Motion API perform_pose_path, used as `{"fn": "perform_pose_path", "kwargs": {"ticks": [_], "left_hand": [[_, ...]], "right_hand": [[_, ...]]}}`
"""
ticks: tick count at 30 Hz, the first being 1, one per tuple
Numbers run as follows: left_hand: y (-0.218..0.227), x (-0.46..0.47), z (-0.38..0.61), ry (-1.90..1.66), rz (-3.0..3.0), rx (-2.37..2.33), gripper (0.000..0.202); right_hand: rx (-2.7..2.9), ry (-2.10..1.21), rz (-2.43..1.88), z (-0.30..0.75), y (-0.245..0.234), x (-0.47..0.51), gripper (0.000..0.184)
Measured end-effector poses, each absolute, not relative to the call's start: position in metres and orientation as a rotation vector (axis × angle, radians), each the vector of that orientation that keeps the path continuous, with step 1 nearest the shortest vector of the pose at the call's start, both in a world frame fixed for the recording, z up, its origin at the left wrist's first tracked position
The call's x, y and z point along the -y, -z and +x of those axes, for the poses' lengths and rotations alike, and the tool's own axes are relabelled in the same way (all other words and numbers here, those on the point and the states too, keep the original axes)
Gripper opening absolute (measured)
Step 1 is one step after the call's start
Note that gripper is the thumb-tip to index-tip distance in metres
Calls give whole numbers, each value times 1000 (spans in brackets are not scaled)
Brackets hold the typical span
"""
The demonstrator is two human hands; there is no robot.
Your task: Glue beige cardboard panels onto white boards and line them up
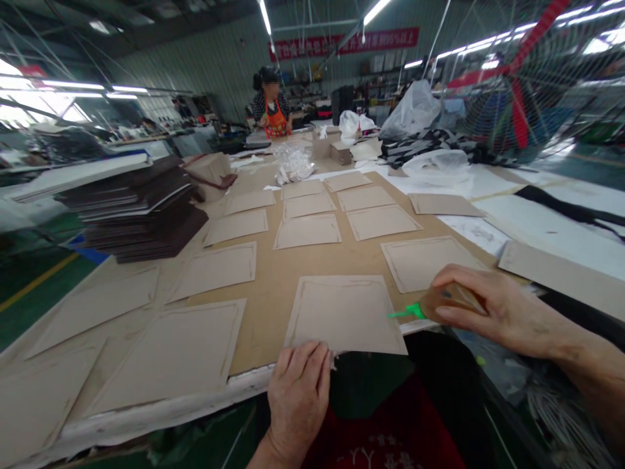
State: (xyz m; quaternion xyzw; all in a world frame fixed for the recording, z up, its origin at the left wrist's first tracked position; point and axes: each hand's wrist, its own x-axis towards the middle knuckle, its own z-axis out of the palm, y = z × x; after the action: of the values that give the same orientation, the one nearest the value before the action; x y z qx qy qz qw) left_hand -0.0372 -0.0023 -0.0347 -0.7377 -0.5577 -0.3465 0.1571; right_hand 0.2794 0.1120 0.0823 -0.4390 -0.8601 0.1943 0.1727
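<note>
My right hand (488, 306) is closed round a brown glue bottle (446, 301) whose green nozzle (407, 313) points left at the right edge of the nearest cardboard sheet (344, 312). My left hand (299, 391) rests at the table's front edge, fingers curled onto the near edge of that same sheet. The sheet lies flat and shows a glue line along its border. Several more beige sheets (307, 231) lie in rows across the brown tabletop (273, 286), each with a similar outline near its edges.
A tall stack of dark boards (141, 208) stands at the left. A person in an orange apron (271, 104) works at the far end. Plastic bags (415, 107), black straps (415, 146) and a netted fan (532, 78) are on the right.
</note>
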Motion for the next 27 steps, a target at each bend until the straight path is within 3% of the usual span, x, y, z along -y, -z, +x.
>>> {"fn": "perform_pose_path", "kwargs": {"ticks": [6, 17, 27], "left_hand": [[33, 2, -36, 993, -2105, 1597, 15], [36, 2, -35, 1022, -2099, 1618, 15], [38, 3, -36, 1025, -2123, 1629, 15]], "right_hand": [[2377, -547, -1111, 270, -85, -98, 25], [2393, -379, -1203, 190, -70, -171, 21], [2497, -452, -1071, 125, -82, -183, 20]]}}
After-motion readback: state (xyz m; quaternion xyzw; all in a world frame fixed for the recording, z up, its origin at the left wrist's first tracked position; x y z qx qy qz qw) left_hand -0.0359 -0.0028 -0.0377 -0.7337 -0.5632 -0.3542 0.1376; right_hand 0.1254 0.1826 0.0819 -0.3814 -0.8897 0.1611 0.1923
